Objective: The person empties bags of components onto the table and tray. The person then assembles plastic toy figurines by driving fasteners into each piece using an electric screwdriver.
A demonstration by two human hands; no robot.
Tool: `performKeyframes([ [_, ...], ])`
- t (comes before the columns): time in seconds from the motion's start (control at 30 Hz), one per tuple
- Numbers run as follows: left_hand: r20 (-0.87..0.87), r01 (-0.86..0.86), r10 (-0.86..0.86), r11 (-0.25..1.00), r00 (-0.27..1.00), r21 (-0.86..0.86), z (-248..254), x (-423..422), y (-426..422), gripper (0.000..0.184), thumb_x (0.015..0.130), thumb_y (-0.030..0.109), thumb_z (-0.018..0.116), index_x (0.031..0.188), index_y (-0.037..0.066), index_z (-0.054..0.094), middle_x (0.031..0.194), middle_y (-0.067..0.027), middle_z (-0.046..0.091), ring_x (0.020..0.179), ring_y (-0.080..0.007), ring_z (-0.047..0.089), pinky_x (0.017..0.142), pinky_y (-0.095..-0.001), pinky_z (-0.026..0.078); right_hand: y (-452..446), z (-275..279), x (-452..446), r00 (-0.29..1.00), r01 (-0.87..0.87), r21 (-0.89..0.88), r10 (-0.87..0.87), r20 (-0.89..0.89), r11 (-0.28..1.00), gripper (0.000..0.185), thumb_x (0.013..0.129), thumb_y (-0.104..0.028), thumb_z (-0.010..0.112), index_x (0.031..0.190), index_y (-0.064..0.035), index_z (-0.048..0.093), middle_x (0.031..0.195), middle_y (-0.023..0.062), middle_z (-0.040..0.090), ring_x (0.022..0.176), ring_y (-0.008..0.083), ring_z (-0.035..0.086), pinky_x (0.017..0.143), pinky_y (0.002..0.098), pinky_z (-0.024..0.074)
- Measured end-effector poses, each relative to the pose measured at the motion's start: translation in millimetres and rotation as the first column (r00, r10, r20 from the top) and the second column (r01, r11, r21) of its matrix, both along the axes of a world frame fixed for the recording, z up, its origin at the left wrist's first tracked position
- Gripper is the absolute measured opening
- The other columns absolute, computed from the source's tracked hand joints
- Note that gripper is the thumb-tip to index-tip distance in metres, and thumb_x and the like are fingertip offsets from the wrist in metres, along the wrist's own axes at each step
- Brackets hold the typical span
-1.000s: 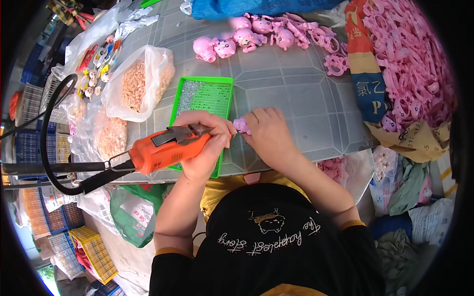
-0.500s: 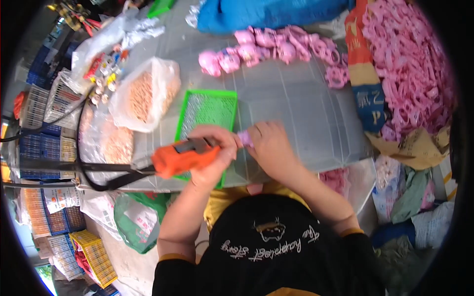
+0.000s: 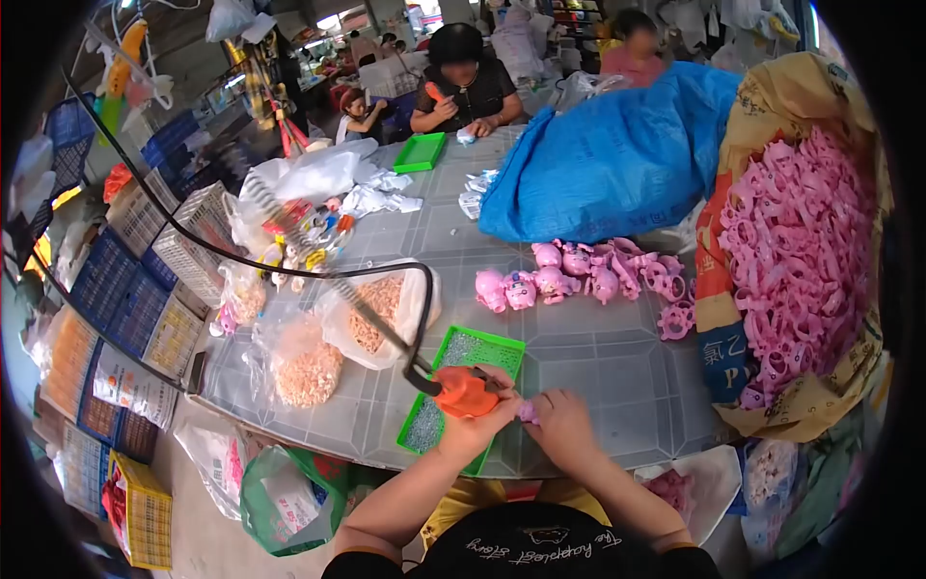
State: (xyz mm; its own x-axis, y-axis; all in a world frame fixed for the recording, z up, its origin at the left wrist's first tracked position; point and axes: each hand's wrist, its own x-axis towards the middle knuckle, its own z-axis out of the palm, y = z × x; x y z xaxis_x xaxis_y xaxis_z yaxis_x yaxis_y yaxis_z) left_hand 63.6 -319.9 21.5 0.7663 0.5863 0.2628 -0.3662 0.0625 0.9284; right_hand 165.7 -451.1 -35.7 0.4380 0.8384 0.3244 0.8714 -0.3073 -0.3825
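Small pink piece [image 3: 528, 412] is near the front edge of the tabletop, pinched in the right hand [image 3: 564, 425]. Left hand [image 3: 482, 425] is wrapped around the orange tool [image 3: 467, 392], just beside the piece. Tool tip is hidden by fingers; can't tell if it's seated.

For a clean job, I'd brace the piece firmly, line the tip up straight with it, push lightly along that axis, and watch fingertips. Cable [image 3: 241, 259] and spring [image 3: 371, 314] need slack, or they could drag the tool off line.

Green tray [image 3: 496, 356] with small grey bits [image 3: 424, 425] sits under/beside the left hand; don't knock it. Farther out: pink figures [image 3: 555, 282] grouped beyond, sack of pink parts [image 3: 801, 261] on the right.
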Motion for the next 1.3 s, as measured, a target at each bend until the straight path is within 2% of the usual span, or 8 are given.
performKeyframes([
  [0.23,0.119,-0.117,0.111,0.992,0.987,0.051,9,-34,28,0.037,0.070,-0.008,0.062,0.102,0.000,0.046,0.062,-0.0047,0.052,0.057,-0.0170,0.055,0.068,-0.0361,0.049,-3,4,2,0.998,-0.035,0.065,0.031,0.054,0.997,0.034,0.071,-0.021,0.073,0.097,-0.0060,0.058,0.092,0.0105,0.056,0.090,0.0308,0.056,0.082,0.0439,0.0433],
  [0.27,0.127,-0.060,0.056,0.998,0.990,0.027,0,-42,37,0.042,0.074,-0.008,0.067,0.109,-0.001,0.045,0.071,-0.0026,0.056,0.067,-0.0126,0.056,0.077,-0.0355,0.051,-4,1,3,0.998,-0.047,0.067,0.044,0.051,0.997,0.034,0.071,-0.021,0.073,0.097,-0.0061,0.058,0.092,0.0108,0.056,0.090,0.0311,0.056,0.082,0.0443,0.0433],
  [0.33,0.125,-0.092,0.087,0.995,0.988,0.036,-3,-49,43,0.041,0.074,-0.008,0.067,0.109,-0.001,0.046,0.071,-0.0023,0.055,0.068,-0.0131,0.056,0.077,-0.0355,0.051,-4,1,3,0.997,-0.066,0.057,0.064,0.033,0.996,0.034,0.071,-0.020,0.073,0.097,-0.0061,0.058,0.092,0.0114,0.057,0.090,0.0320,0.056,0.081,0.0447,0.0436],
  [0.4,0.074,-0.156,0.151,0.986,0.986,0.057,-2,-52,43,0.040,0.071,-0.006,0.060,0.108,0.001,0.045,0.066,-0.0039,0.051,0.059,-0.0160,0.051,0.071,-0.0364,0.047,-7,6,0,0.997,-0.080,0.019,0.080,-0.008,0.997,0.034,0.071,-0.018,0.073,0.098,-0.0057,0.057,0.092,0.0121,0.057,0.089,0.0334,0.056,0.080,0.0449,0.0443],
  [0.47,0.019,-0.232,0.233,0.972,0.972,-0.040,-22,-57,54,0.041,0.070,-0.006,0.061,0.107,0.002,0.045,0.069,-0.0041,0.052,0.063,-0.0158,0.051,0.072,-0.0359,0.047,-5,-1,-3,0.997,-0.045,0.139,0.053,-0.058,0.989,0.035,0.071,-0.017,0.073,0.100,-0.0051,0.057,0.093,0.0131,0.058,0.088,0.0354,0.055,0.078,0.0452,0.0454],
  [0.53,-0.040,-0.297,0.298,0.955,0.954,0.013,-12,-57,51,0.040,0.070,-0.004,0.061,0.106,0.002,0.045,0.069,-0.0042,0.052,0.064,-0.0160,0.052,0.072,-0.0353,0.046,-7,-5,-1,0.992,-0.062,0.067,0.069,-0.107,0.996,0.037,0.073,-0.017,0.073,0.104,-0.0028,0.058,0.100,0.0181,0.060,0.094,0.0393,0.057,0.080,0.0456,0.0467],
  [0.8,-0.085,-0.266,0.272,0.961,0.959,0.074,-22,-56,66,0.024,0.073,-0.007,0.055,0.095,0.000,0.047,0.063,-0.0068,0.051,0.054,-0.0155,0.050,0.066,-0.0353,0.047,-2,-13,-2,0.990,-0.046,0.165,0.068,-0.126,0.985,0.036,0.068,-0.010,0.074,0.099,-0.0035,0.057,0.110,0.0157,0.054,0.091,0.0368,0.055,0.081,0.0452,0.0457],
  [1.3,-0.045,-0.230,0.236,0.966,0.971,0.117,-29,-58,67,0.024,0.072,-0.008,0.051,0.095,0.000,0.046,0.061,-0.0074,0.050,0.052,-0.0158,0.048,0.066,-0.0353,0.047,1,-5,-1,0.995,-0.075,0.059,0.078,-0.057,0.995,0.036,0.067,-0.012,0.075,0.098,-0.0048,0.058,0.094,0.0120,0.058,0.090,0.0331,0.055,0.083,0.0441,0.0449],
])
